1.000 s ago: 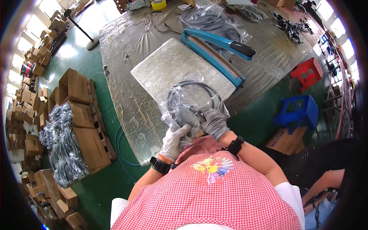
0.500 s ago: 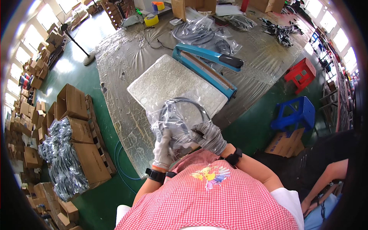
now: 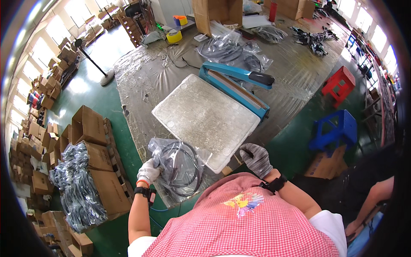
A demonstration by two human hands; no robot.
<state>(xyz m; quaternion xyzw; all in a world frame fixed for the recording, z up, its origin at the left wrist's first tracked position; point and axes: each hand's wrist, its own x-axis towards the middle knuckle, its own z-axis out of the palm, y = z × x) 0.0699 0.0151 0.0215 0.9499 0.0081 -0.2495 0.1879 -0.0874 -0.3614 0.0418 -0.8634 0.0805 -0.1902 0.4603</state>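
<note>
My left hand (image 3: 149, 171), in a whitish knit glove, grips one side of a clear plastic bag (image 3: 170, 147). Inside the bag lies a coiled dark cable (image 3: 198, 171). The bag hangs over the table's near edge, left of the white foam slab's (image 3: 205, 115) near corner. Off the slab's lower right side is my right hand (image 3: 257, 159), in a grey mottled glove, apart from the bag. Its fingers are curled in, and nothing shows in them. A teal impulse sealer (image 3: 235, 92) with a black-ended lever stands along the slab's far right side.
Bagged cables (image 3: 231, 51) lie behind the sealer, and a pile of dark cables (image 3: 317, 38) is farther right. Yellow tape (image 3: 174, 37) sits at the back. Cartons (image 3: 109, 190) with bagged goods stand left. Red (image 3: 340, 85) and blue (image 3: 335, 130) stools and a seated person are right.
My hands have parted. The left has carried the bagged cable left and nearer, off the slab; the right has let go of the bag and moved right.
</note>
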